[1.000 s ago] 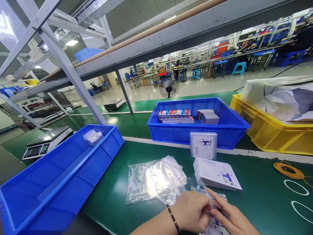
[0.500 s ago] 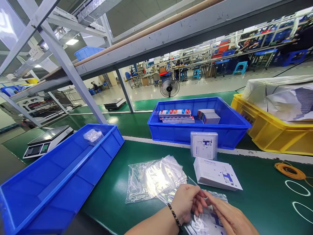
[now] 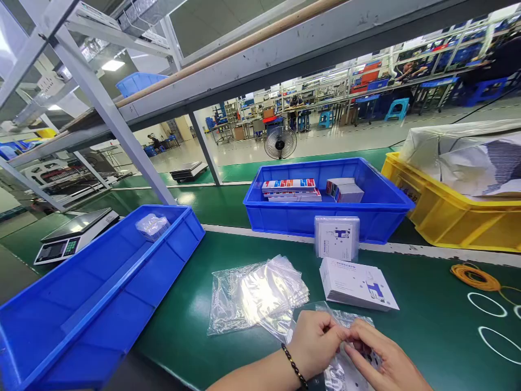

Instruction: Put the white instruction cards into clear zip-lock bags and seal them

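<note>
"2 hands in view. State of each?"

"Left hand point(image 3: 315, 339) and right hand point(image 3: 380, 359) are together at the near edge of the green worktop point(image 3: 427, 326). The fingertips of both pinch 1 clear bag point(image 3: 341, 373). A beaded bracelet point(image 3: 293, 366) sits on the left wrist."

"Position of the bag?"

"It is between the 2 hands, low over the worktop, with a printed card showing through the film. Whether its lower end rests on the worktop cannot be told."

"Adjacent items?"

"A pile of empty bags point(image 3: 260, 293) lies just left of the hands. A stack of white cards point(image 3: 356, 282) lies just beyond them. 1 bagged pack point(image 3: 337, 239) stands upright against the front wall of the blue bin point(image 3: 285, 220), which holds striped boxes point(image 3: 290, 190)."

"Remaining stations?"

"A long blue tray point(image 3: 101, 293) at far left holds 1 small bagged bundle point(image 3: 151, 225), and a weighing scale point(image 3: 73, 236) sits beside the tray. A yellow bin point(image 3: 448, 222) with wrapped sheets is at right, and an orange coil point(image 3: 474, 276) lies in front of it."
</note>
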`<state>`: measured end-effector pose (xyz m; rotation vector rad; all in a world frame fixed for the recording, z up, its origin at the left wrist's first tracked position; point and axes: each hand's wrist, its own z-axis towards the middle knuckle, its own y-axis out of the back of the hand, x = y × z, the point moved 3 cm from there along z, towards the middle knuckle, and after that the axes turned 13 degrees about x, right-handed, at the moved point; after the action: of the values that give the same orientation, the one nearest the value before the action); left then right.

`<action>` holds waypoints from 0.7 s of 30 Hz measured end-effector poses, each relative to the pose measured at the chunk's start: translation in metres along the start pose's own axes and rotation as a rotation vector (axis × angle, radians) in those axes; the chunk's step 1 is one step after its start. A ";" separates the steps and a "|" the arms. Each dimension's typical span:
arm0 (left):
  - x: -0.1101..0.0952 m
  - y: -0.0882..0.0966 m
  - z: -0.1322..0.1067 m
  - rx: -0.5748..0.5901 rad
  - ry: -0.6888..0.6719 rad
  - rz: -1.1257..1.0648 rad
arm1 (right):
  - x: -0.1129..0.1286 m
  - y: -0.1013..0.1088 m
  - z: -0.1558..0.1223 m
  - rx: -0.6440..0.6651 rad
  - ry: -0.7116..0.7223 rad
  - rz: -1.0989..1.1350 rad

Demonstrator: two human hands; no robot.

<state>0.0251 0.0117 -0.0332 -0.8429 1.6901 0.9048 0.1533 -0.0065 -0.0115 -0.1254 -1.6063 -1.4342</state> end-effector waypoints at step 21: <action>0.003 -0.003 0.001 0.067 -0.032 0.148 | -0.012 -0.010 -0.004 -0.027 -0.085 0.079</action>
<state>0.0276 0.0106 -0.0373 -0.6620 1.7622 0.9513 0.1563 -0.0066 -0.0273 -0.2660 -1.6327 -1.4057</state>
